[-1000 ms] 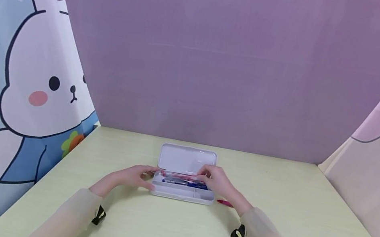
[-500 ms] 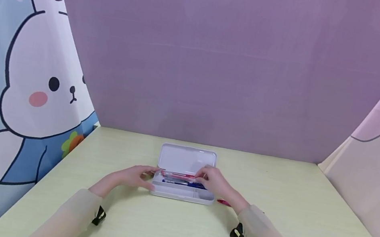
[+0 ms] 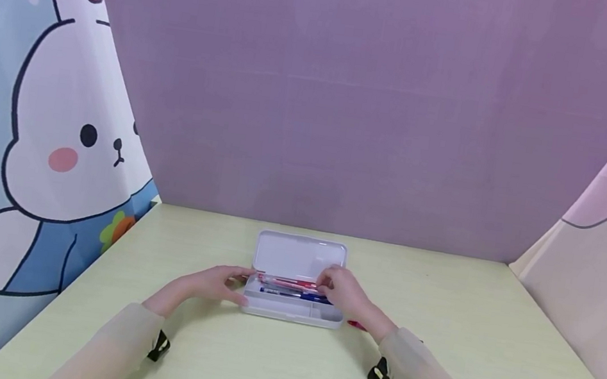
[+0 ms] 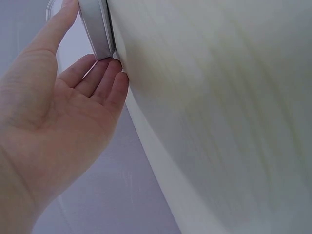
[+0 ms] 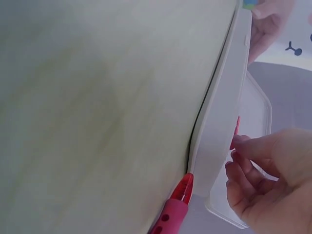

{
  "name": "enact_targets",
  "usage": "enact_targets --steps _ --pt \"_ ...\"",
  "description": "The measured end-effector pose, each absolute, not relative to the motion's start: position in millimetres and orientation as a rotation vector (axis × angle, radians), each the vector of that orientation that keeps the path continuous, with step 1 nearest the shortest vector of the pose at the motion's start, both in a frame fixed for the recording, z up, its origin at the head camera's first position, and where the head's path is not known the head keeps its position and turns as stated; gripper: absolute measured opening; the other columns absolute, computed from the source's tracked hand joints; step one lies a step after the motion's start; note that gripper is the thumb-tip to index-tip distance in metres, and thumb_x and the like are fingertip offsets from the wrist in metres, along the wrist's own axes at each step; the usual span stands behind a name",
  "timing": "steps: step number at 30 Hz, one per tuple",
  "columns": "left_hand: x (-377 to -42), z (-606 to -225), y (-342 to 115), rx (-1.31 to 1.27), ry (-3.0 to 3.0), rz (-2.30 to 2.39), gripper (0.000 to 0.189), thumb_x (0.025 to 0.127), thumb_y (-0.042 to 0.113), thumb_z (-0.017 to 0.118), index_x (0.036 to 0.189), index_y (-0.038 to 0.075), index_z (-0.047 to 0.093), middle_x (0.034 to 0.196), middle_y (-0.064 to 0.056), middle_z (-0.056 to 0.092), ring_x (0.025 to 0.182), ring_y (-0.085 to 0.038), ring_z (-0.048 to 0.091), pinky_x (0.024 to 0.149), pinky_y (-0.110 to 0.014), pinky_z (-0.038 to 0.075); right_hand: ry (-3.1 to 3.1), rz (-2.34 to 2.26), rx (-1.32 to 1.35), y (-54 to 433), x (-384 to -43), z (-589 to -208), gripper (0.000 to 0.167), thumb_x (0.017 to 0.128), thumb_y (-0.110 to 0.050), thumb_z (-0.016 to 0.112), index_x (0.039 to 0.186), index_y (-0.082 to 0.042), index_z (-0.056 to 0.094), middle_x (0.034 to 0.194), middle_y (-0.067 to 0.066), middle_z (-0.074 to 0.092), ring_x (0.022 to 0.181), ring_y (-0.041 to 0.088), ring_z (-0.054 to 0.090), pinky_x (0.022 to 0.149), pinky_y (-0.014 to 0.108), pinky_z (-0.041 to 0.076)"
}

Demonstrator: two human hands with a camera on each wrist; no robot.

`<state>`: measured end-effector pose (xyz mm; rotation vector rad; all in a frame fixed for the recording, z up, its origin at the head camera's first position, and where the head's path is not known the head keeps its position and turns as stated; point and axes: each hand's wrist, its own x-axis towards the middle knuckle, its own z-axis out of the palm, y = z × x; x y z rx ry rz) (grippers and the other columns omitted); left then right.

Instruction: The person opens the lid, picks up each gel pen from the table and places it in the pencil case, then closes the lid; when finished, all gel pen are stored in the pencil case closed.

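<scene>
An opened white pencil case [image 3: 275, 305] lies on the table with its lid [image 3: 294, 254] tipped back. My left hand [image 3: 213, 282] holds its left end, thumb at the front corner and fingers toward the back; in the left wrist view the fingertips [image 4: 115, 66] touch the end wall. Over the case's right part, my right hand [image 3: 346, 289] pinches a red pen [image 5: 236, 131] between thumb and finger. That pen lies lengthwise in the rear compartment, its far part under clear plastic. A blue pen [image 3: 289, 294] rests in front of it.
A red pen with a pink grip [image 5: 171, 214] lies on the table beside the case's right end, partly under my right wrist. The front compartment has a divider [image 3: 311, 309]. A purple backdrop [image 3: 347, 124] stands behind the table [image 3: 438, 312].
My right hand shifts slightly within the case and the red pen shows more plainly, settling into the rear compartment. My left hand stays on the left end.
</scene>
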<state>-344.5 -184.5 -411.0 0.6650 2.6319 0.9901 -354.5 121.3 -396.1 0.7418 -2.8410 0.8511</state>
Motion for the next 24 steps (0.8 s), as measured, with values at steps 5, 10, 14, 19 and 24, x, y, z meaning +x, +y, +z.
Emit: enact_targets --steps 5,10,14,19,24 --pt "-344 -410 -182 0.632 2.629 1.005 0.076 0.078 0.035 0.075 0.141 0.01 0.042 0.137 -0.018 0.049 0.125 -0.036 0.046 0.107 -0.055 0.034 -2.845 0.824 0.698 124 -355 -396 0.007 0.084 -0.002 0.067 0.082 -0.009 0.067 0.08 0.0 0.06 0.074 0.013 0.053 0.07 0.028 0.051" --pt "-346 -412 -182 0.613 2.628 1.0 0.076 0.077 0.035 0.076 0.141 0.011 0.042 0.136 -0.018 0.049 0.125 -0.035 0.046 0.107 -0.055 0.034 -2.843 0.846 0.697 126 -355 -393 0.004 0.085 -0.005 0.067 0.083 -0.008 0.068 0.078 -0.001 0.059 0.072 0.012 0.052 0.066 0.025 0.049" --pt "-347 -415 -183 0.621 2.629 1.004 0.076 0.077 0.036 0.076 0.141 0.012 0.042 0.136 -0.018 0.049 0.125 -0.036 0.046 0.107 -0.054 0.035 -2.836 0.868 0.684 129 -354 -389 0.004 0.085 -0.01 0.068 0.085 -0.006 0.068 0.077 -0.001 0.06 0.07 0.011 0.051 0.064 0.023 0.047" --pt "-348 -415 -183 0.624 2.625 1.011 0.076 0.077 0.035 0.076 0.141 0.012 0.042 0.136 -0.018 0.049 0.125 -0.036 0.046 0.107 -0.055 0.035 -2.776 0.916 0.761 137 -352 -382 0.006 0.084 -0.011 0.069 0.086 -0.005 0.069 0.079 0.0 0.063 0.072 0.01 0.054 0.063 0.022 0.048" --pt "-346 -415 -183 0.614 2.62 1.007 0.077 0.077 0.037 0.075 0.142 0.012 0.041 0.136 -0.019 0.049 0.126 -0.037 0.045 0.107 -0.055 0.034 -2.717 0.906 0.924 149 -352 -383 0.009 0.086 -0.012 0.066 0.092 -0.006 0.069 0.086 0.0 0.066 0.079 0.012 0.059 0.072 0.027 0.053"
